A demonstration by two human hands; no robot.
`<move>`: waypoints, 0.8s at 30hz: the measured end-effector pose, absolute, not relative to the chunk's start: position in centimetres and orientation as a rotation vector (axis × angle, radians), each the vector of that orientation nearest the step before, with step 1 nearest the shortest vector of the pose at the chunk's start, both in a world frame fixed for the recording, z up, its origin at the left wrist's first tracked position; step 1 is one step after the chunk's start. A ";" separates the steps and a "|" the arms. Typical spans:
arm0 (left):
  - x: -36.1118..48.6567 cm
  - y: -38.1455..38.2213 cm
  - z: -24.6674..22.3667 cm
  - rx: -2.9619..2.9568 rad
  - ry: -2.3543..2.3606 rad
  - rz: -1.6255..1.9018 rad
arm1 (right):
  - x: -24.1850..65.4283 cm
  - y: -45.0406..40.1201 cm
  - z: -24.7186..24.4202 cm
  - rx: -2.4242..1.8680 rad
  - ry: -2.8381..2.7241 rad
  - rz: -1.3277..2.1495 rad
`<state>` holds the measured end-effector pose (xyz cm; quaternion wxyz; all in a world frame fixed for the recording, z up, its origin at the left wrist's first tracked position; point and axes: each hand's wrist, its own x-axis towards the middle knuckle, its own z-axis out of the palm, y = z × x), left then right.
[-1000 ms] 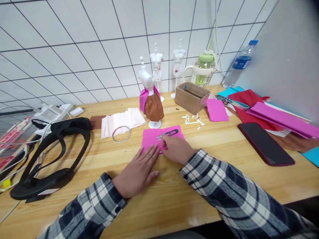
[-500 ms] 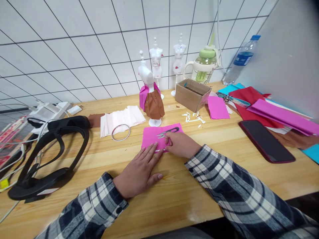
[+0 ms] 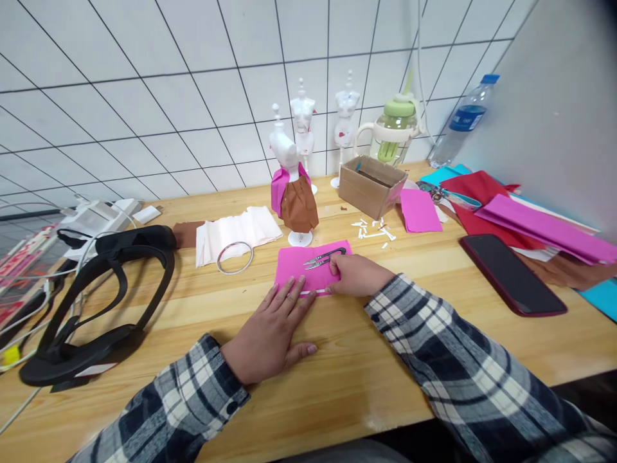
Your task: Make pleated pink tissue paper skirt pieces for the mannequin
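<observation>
left hand: the left hand (image 3: pixel 272 331) is spread open, palm down, fingertips flat on the sheet's near edge, gripping nothing.
right hand: the right hand (image 3: pixel 359 274) is curled, touching the sheet's near right part; whether it pinches the edge i cannot tell.
sheet: the bright pink rectangular fabric-like sheet (image 3: pixel 292 262) lies flat on the pale wooden table (image 3: pixel 347 379), in front of the brown-skirted white dress form (image 3: pixel 299 202).
strip: a thin white strip (image 3: pixel 313 292) lies along the sheet's near edge, between the hands.
snips: the dark metal thread snips (image 3: pixel 324 258) lie on the sheet, blades pointing left, handle end just beyond the right hand.
left of sheet: a thin silvery round ring (image 3: pixel 234 271) partly overlaps a creased pale pink cloth (image 3: pixel 241 228).
beyond, right: small white scraps (image 3: pixel 373 233) lie near an open brown cardboard box (image 3: pixel 366 196).
right side: a dark-screened rectangular phone (image 3: pixel 513 273) lies near folded magenta fabric (image 3: pixel 540 228).
</observation>
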<state>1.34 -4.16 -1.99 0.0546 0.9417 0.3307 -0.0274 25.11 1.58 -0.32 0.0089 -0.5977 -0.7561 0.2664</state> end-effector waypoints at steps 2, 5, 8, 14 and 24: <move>1.4 -4.2 -2.0 2.882 1.008 -0.090 | 25.3 1.1 0.0 -1.778 -2.336 0.869; 1.3 -4.3 -1.9 2.898 1.013 -0.097 | 25.6 -0.2 0.4 -1.478 -2.241 0.880; 1.3 -4.3 -1.9 2.886 1.019 -0.129 | 25.5 -1.7 0.3 -1.312 -2.345 0.603; 1.0 -4.2 -1.9 2.871 0.997 -0.103 | 24.4 -2.8 0.2 -1.339 -2.783 0.341; -0.5 -4.1 -1.6 2.993 1.130 -0.024 | 25.2 -2.2 0.9 -1.409 -2.823 0.426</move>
